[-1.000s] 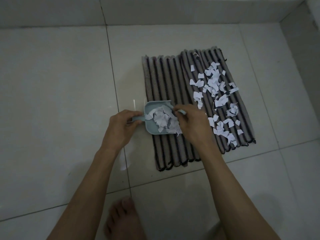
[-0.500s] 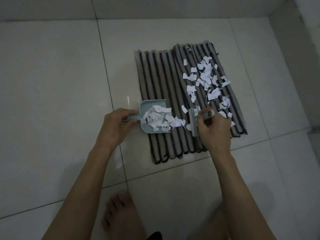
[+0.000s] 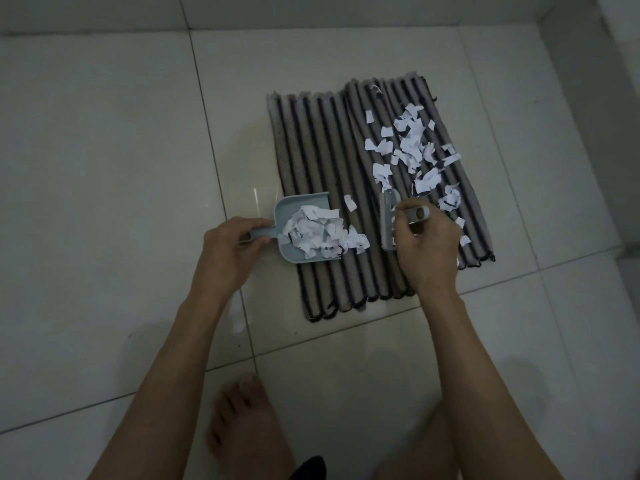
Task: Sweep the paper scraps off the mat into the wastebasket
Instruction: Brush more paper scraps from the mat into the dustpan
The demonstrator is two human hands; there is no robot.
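Fingers [image 3: 403, 223] of right hand [image 3: 427, 251] closed around handle of small brush [image 3: 388, 221]; left hand [image 3: 228, 249] grips dustpan [image 3: 294, 233] handle. Half second ago brush stood nearer to pan; now drawn back toward mat's [image 3: 311, 161] right side, so, I judge, next stroke begins. Paper scraps [image 3: 412, 147]: one heap in pan at mat's left edge, one loose piece [image 3: 350, 203] between pan and brush, many more over right half, too many to count. One brush, one pan, one mat. Wastebasket not visible.
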